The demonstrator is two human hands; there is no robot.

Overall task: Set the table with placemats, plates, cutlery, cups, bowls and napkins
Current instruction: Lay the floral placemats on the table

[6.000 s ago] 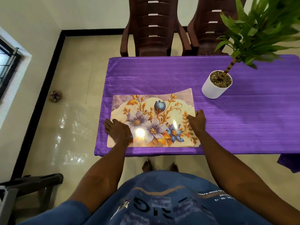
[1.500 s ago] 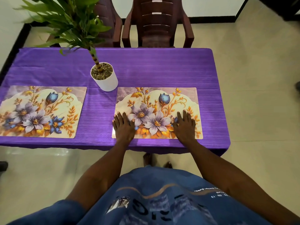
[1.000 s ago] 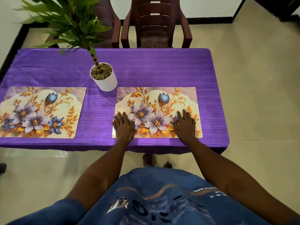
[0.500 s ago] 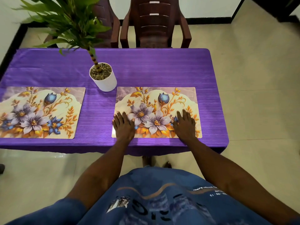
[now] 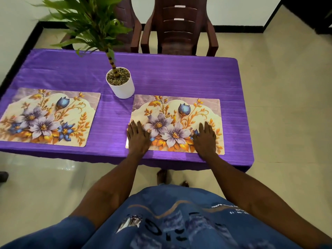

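Purple-clothed table (image 5: 179, 78): left hand (image 5: 138, 136) and right hand (image 5: 205, 139), fingers spread flat, press second placemat (image 5: 179, 105) along its near edge; plates likely next.

Views: one only, the head camera, so no part of the scene is shared with a second view.
Position: worn on the person's head, above the near long edge of the surface (image 5: 179, 78).
Direction: forward and steeply down; the person's own shirt (image 5: 179, 221) fills the bottom of the frame.
Nearness: close, at arm's reach of the surface.
Lens: wide-angle, taking in the floor (image 5: 278, 105) and a chair (image 5: 179, 33) beyond the far edge.
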